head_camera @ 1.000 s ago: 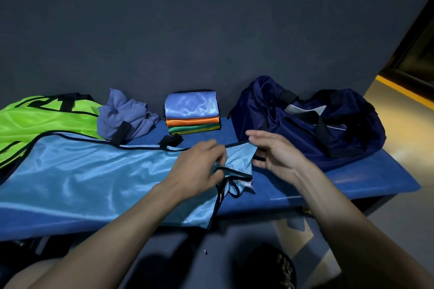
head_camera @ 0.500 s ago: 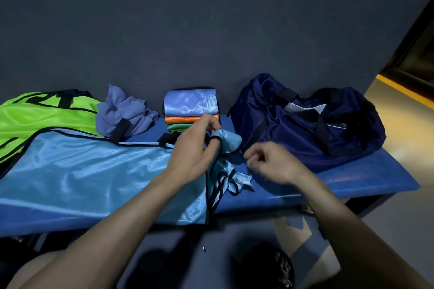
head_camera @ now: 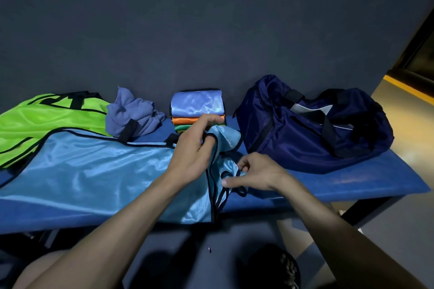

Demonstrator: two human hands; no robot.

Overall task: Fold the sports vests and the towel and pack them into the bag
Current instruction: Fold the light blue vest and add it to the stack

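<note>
Now both hands, left (head_camera: 192, 148) and right (head_camera: 256, 175), pinch the shiny black-edged blue vest (head_camera: 94, 171).

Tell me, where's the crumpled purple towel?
The crumpled purple towel sits at the bench's back, left of centre, between the lime-green vest and the stack of folded vests.

Light-blue vest (head_camera: 94, 171) spread flat beside crumpled towel (head_camera: 131, 115), navy bag (head_camera: 312, 129) right.

A blue bench (head_camera: 352, 183) stands against a dark, possibly grey-blue wall (head_camera: 187, 19).
</note>
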